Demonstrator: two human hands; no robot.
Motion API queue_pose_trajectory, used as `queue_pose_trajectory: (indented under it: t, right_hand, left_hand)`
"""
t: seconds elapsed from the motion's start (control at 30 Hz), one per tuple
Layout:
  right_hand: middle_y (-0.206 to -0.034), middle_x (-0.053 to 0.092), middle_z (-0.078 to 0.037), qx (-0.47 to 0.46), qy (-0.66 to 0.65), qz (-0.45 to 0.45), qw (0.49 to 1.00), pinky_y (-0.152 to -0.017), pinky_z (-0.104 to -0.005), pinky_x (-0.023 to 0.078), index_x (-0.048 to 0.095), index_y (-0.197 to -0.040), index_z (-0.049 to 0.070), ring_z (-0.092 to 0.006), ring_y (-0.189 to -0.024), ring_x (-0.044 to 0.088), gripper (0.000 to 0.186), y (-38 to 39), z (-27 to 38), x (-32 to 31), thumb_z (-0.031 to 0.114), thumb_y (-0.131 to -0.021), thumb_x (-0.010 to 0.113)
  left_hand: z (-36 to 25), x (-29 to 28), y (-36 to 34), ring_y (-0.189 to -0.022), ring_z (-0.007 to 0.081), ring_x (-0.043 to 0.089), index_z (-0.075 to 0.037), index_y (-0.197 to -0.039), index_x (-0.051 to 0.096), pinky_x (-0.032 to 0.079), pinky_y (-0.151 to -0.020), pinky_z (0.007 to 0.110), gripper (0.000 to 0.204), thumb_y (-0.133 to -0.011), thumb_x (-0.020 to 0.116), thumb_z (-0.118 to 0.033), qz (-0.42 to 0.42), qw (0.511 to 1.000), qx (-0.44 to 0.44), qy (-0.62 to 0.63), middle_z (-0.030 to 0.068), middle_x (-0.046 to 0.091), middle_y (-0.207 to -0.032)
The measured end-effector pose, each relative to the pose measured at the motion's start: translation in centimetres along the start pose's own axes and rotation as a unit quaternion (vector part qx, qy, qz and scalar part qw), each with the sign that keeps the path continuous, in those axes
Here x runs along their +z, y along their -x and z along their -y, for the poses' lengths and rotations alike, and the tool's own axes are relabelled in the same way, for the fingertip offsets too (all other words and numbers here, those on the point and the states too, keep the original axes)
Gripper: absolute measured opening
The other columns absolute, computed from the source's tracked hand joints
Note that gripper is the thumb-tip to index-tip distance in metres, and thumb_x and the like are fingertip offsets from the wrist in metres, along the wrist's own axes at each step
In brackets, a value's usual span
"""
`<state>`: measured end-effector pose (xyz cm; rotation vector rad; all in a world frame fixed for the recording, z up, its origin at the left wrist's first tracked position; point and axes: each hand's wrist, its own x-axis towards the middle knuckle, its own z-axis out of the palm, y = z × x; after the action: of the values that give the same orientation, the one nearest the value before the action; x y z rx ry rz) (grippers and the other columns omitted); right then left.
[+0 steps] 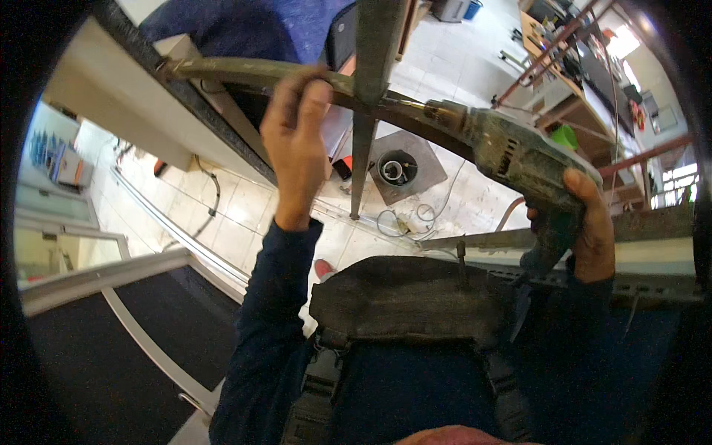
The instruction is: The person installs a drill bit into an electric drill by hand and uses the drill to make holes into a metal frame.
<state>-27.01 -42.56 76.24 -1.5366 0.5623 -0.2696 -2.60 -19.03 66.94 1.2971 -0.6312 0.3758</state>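
Note:
A worn dark green power drill point(530, 152) is in my right hand point(593, 222), whose fingers wrap round its handle. Its thin bit point(408, 102) points left and meets or nearly meets the metal frame where a dark upright point(374, 55) crosses a horizontal metal bar point(237, 68); the exact contact is too small to tell. My left hand point(297, 144) is raised in front of that bar, left of the upright. Motion smears its fingers, which look bent near the bar; whether they grip it is unclear.
Below the frame, a dark round container point(397, 169) stands on a square grey board point(419, 159) on the tiled floor. Loose cables point(404, 222) lie nearby. A black-panelled metal frame point(170, 319) is at lower left, a cluttered workbench point(549, 48) at upper right.

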Motion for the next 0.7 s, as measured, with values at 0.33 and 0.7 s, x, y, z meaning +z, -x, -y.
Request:
queue_pose_trajectory:
  t: [0.33,0.7]
  right_hand:
    - [-0.104,0.064,-0.02,-0.009,-0.027,0.021,0.999,-0.059,-0.028,0.06,0.047,-0.129,-0.007,-0.0208,-0.079,0.069,0.066,-0.1,0.2,0.0,0.035,-0.082,0.066]
    - [-0.104,0.066,-0.016,0.017,0.004,-0.004,1.0,-0.069,-0.0301,0.057,0.053,-0.126,-0.004,-0.0211,-0.086,0.067,0.072,-0.7,1.9,1.0,0.035,-0.07,0.074]
  left_hand:
    - [-3.6,8.5,-11.0,-0.047,0.0151,0.054,-0.003,-0.09,0.059,0.047,-0.046,0.028,0.044,-0.087,0.071,-0.045,0.242,0.948,-0.047,0.199,0.0042,0.056,-0.063]
    - [-3.0,8.3,-11.3,-0.044,0.0125,0.05,-0.005,-0.081,0.056,0.04,-0.041,0.026,0.039,-0.092,0.066,-0.041,0.228,0.951,-0.02,0.209,0.0024,0.051,-0.06]
